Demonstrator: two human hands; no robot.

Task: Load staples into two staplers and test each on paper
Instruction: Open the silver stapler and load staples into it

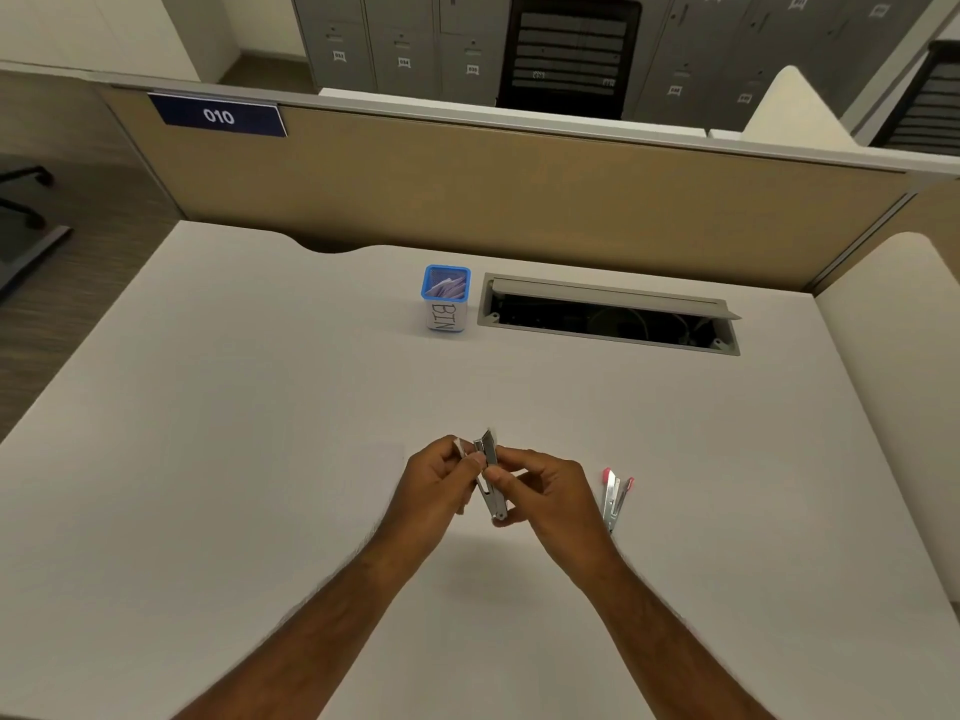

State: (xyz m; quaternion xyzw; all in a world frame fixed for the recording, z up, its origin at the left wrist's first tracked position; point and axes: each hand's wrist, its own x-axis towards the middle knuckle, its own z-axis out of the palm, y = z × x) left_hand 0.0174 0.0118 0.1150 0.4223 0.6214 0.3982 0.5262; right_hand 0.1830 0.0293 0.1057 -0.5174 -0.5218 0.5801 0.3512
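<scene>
A small grey metal stapler [491, 478] is held above the white desk [260, 433], hinged open with its top end pointing away from me. My right hand [545, 493] grips its lower body between thumb and fingers. My left hand [439, 478] pinches the upper part near the open magazine; a pale edge, perhaps a staple strip or paper, shows at its fingertips. A second stapler with pink ends [615, 498] lies open on the desk just right of my right hand. A faint white sheet of paper [332, 491] lies under my left forearm, hard to tell from the desk.
A blue mesh cup labelled BIN [445, 298] holds paper scraps at the back centre. Right of it an open cable hatch [608, 317] is sunk into the desk. A tan partition [519, 194] closes the far edge.
</scene>
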